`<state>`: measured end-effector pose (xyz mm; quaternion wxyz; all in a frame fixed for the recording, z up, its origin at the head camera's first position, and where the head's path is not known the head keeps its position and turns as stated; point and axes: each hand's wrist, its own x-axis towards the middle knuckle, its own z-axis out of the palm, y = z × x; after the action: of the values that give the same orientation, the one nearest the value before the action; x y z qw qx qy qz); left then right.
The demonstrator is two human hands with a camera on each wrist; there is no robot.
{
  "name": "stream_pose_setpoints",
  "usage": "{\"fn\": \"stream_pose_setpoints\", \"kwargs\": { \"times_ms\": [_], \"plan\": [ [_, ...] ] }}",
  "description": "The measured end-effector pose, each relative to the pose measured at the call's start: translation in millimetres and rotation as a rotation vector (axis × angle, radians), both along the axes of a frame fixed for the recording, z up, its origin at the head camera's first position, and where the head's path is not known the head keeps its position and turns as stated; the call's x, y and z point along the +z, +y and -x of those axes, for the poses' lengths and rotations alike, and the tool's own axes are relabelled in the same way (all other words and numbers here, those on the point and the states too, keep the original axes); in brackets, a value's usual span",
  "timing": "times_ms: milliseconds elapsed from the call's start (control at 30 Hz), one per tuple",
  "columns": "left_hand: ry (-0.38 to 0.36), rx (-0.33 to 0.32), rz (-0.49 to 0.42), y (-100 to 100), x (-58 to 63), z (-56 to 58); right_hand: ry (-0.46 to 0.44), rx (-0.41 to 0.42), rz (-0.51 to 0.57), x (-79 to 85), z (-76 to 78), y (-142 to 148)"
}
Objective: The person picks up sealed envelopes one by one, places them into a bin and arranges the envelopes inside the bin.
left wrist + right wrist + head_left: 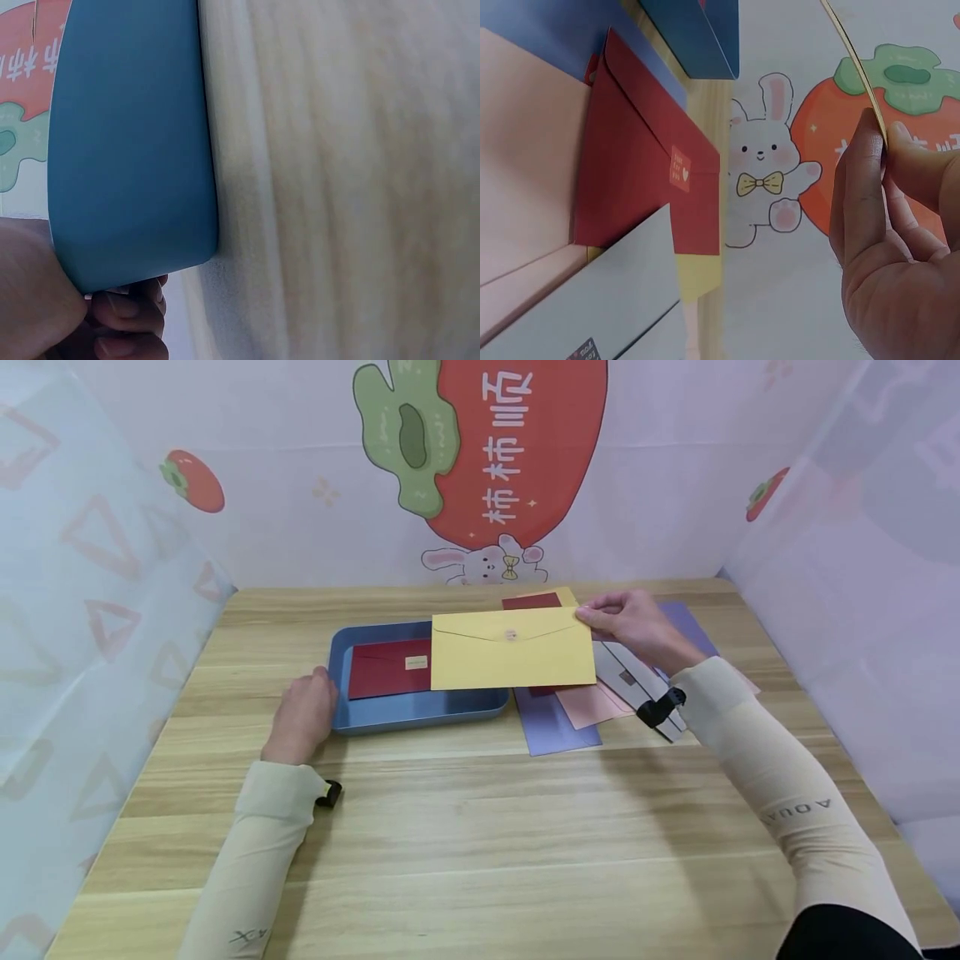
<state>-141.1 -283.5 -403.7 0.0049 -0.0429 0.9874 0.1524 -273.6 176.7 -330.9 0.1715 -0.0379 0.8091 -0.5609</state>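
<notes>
Left hand (302, 714): curled fingers gripping a smooth blue round-cornered tray (420, 721) | right hand (633, 622): fingers pinching a yellow rectangular paper envelope (513, 656) by its corner, overhanging the tray | dark-red rectangular envelope (390, 672) lying inside | wood-grained desk (480, 827) supporting all

Bare table (465, 835) before the tray (420, 722) gives my hands passage. The yellow envelope (513, 656) in my right hand (633, 622) overhangs the tray's right part; the pile (558, 727) bars its right side, my left hand (302, 712) its left end.
</notes>
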Motion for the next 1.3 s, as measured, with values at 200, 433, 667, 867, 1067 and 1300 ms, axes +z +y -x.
{"fn": "stream_pose_setpoints", "kwargs": {
  "times_ms": [200,433,667,867,1067,1300],
  "plan": [
    [0.009,0.001,-0.002,0,-0.1,-1.3,-0.015,0.0,0.0,0.7,2.3,-9],
    [0.012,0.001,0.001,1,0.2,-1.9,-0.013,0.018,0.036,-1.6,6.7,-21],
    [0.027,-0.002,0.002,1,-0.5,-1.4,0.008,0.029,-0.007,-4.9,9.1,-28],
    [0.032,-0.002,0.005,0,-1.0,-2.0,0.018,0.037,0.033,-7.6,10.0,-34],
    [0.021,-0.004,0.001,0,-0.2,-2.2,0.045,0.048,-0.016,-8.1,9.3,-43],
    [0.021,0.002,0.004,1,0.0,-1.4,0.039,0.04,-0.003,-11.5,11.9,-56]
  ]
}}
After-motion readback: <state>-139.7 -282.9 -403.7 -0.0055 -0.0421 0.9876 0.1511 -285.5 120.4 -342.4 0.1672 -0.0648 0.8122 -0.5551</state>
